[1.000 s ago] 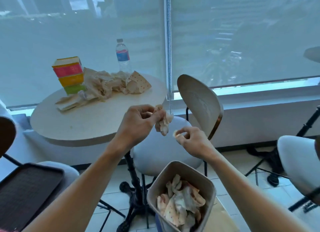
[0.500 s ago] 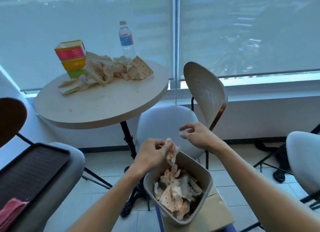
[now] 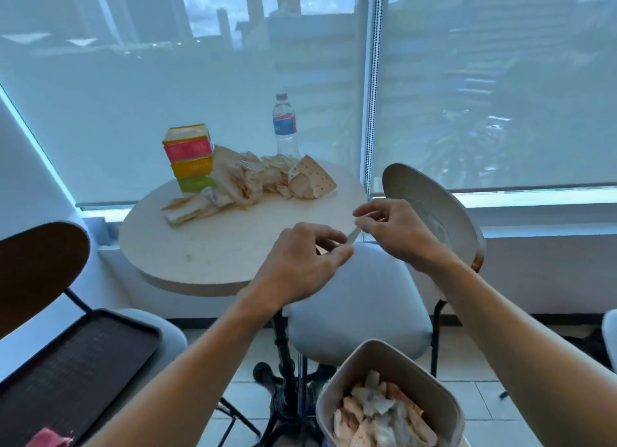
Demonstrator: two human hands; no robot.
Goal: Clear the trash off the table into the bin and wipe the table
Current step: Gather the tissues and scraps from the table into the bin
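Status: partway through clearing, wiping not started.

Done so far, judging by the bin: it sits on the floor at lower right, below your right forearm, and already holds a good layer of crumpled wrappers and paper.

Left on the table:
- a pile of crumpled wrappers across the far half, with a dotted paper box at its right end
- flattened papers at the pile's left end, nearer you
- a stack of coloured boxes at the far left, touching the pile
- a water bottle at the far edge, behind the pile. Can't tell if it's trash or a keeper; your call.

Near half of the table is bare but shows a few smudges and a crumb, so it needs a wipe once cleared.

Hands: your left hand and right hand are both up over the table's near right edge, close together, fingers curled in a pinch. No wrapper or other bulky trash in either. There may be a thin scrap or strip between the fingertips, too small to tell, so I can't say whether they're gripping anything.

Wipe tool: something pink lies on the dark tray at lower left, possibly a cloth; mostly cut off by the frame.

Rough estimate: maybe a third of the trash binned and most of the pile to go, then the wipe.
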